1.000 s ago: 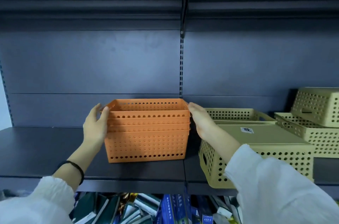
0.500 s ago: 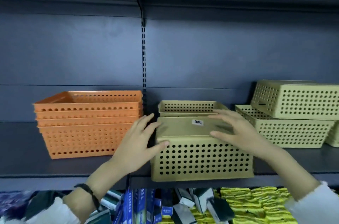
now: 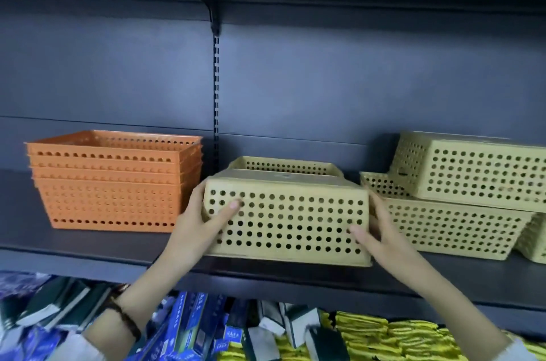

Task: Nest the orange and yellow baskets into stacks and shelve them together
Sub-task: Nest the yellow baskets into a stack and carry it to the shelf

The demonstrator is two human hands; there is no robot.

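A nested stack of orange baskets [image 3: 115,180] stands upright on the left of the dark shelf [image 3: 88,245]. An upside-down yellow basket [image 3: 286,222] sits at the shelf's front edge. My left hand [image 3: 206,219] grips its left end and my right hand [image 3: 375,230] grips its right end. Behind it stands an upright yellow basket [image 3: 283,165]. To the right, another upright yellow basket [image 3: 449,227] carries an upside-down yellow basket [image 3: 472,171], tilted on its rim.
A further yellow basket [image 3: 534,242] shows at the right edge. Below the shelf lie blue packages [image 3: 189,328], dark boxes and yellow packets [image 3: 384,340]. An upper shelf and its bracket [image 3: 212,12] hang overhead.
Both hands left the orange stack and moved right to the upside-down yellow basket. They went from resting on its top to gripping its two ends.
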